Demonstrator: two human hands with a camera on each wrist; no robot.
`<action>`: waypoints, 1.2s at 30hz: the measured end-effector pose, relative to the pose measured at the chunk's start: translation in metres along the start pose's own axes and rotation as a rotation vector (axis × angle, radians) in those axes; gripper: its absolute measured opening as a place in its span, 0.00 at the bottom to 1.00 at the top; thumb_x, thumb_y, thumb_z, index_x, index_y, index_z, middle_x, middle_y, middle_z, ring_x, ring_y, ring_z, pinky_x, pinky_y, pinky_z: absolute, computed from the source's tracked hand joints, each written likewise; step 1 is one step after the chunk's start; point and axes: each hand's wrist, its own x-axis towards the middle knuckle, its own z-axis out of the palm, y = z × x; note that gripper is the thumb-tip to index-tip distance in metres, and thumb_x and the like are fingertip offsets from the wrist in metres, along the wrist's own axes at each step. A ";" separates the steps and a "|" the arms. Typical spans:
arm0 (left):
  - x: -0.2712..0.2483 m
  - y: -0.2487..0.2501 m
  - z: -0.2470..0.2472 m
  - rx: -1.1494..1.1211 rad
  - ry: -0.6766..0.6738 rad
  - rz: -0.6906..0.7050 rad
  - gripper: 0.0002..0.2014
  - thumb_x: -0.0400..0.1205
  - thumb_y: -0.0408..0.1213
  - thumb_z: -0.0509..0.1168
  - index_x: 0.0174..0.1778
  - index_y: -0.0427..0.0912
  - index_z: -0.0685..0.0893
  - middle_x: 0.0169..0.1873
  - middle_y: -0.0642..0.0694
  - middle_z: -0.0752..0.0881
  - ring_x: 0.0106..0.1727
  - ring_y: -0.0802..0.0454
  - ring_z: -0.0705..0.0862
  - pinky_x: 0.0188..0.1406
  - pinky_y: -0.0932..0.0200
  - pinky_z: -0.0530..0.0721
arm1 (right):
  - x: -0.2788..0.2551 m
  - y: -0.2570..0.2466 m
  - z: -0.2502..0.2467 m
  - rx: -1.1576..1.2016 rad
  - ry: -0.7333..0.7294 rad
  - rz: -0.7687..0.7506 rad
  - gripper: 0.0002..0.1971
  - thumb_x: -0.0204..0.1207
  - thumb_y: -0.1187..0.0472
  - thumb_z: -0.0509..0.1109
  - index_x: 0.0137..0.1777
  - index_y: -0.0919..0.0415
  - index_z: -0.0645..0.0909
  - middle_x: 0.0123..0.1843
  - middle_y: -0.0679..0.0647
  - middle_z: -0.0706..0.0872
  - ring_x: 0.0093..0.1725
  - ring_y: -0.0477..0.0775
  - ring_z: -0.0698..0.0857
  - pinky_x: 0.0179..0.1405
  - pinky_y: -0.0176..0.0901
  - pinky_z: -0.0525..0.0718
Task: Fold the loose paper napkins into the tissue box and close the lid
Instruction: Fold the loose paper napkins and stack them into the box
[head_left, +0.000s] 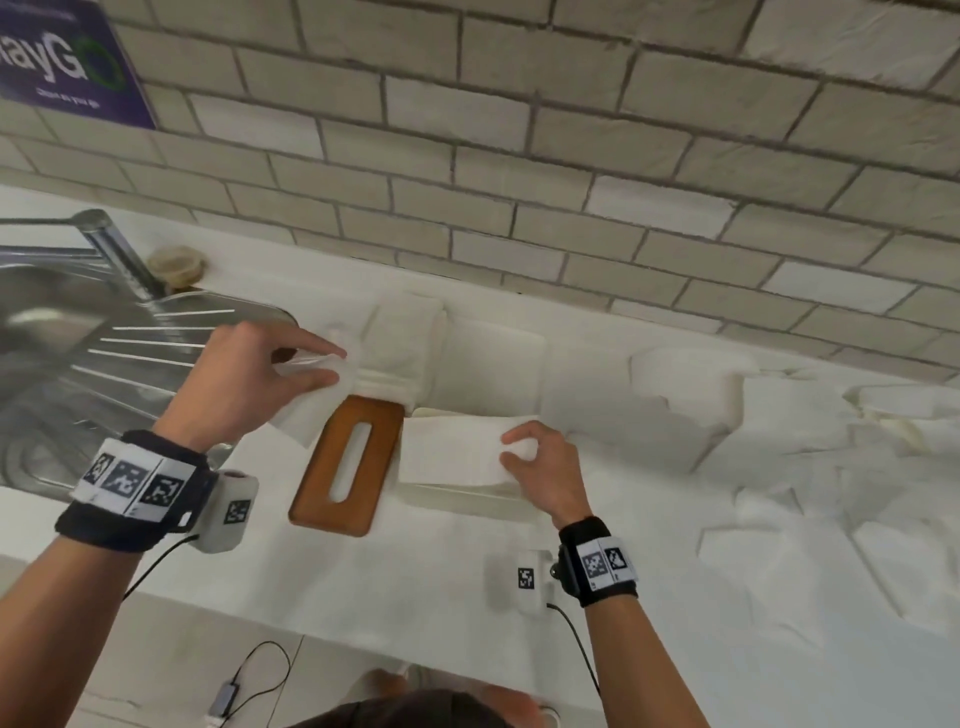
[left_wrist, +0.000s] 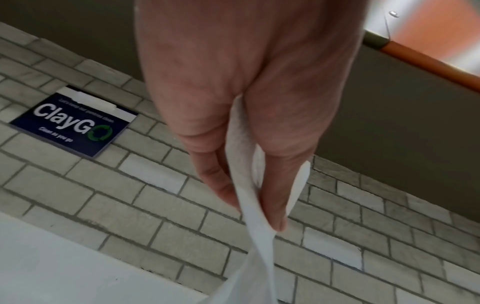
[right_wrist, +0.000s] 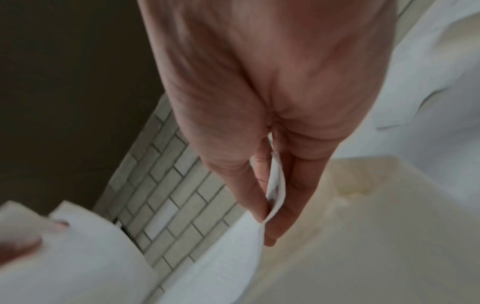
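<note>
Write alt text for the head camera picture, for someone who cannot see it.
Two hands hold paper napkins over a white counter: the left hand pinches one napkin, the right hand another over the white tissue box. A brown slotted lid lies between them.

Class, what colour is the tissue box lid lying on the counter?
The lid is brown, wood-like, with a white-looking slot; the head view shows it best.
</note>
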 end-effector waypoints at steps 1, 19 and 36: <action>-0.001 0.002 -0.002 -0.012 -0.007 0.012 0.12 0.76 0.48 0.84 0.55 0.60 0.96 0.51 0.54 0.95 0.54 0.51 0.91 0.54 0.55 0.84 | 0.002 0.004 0.006 -0.058 -0.009 0.018 0.09 0.81 0.65 0.78 0.55 0.51 0.89 0.63 0.47 0.90 0.61 0.46 0.89 0.48 0.13 0.74; 0.002 0.067 -0.029 -0.330 -0.216 0.340 0.08 0.70 0.52 0.83 0.44 0.58 0.98 0.45 0.62 0.95 0.51 0.60 0.94 0.55 0.48 0.88 | -0.061 -0.126 0.005 0.215 -0.085 -0.560 0.18 0.72 0.46 0.89 0.58 0.48 0.92 0.81 0.42 0.75 0.85 0.45 0.74 0.84 0.48 0.74; -0.004 0.036 0.088 -0.513 0.122 -0.079 0.11 0.78 0.49 0.82 0.35 0.50 0.90 0.32 0.54 0.93 0.37 0.52 0.91 0.38 0.52 0.86 | -0.048 -0.047 0.005 0.814 0.107 0.059 0.11 0.80 0.60 0.84 0.57 0.66 0.95 0.55 0.61 0.97 0.59 0.61 0.95 0.65 0.62 0.92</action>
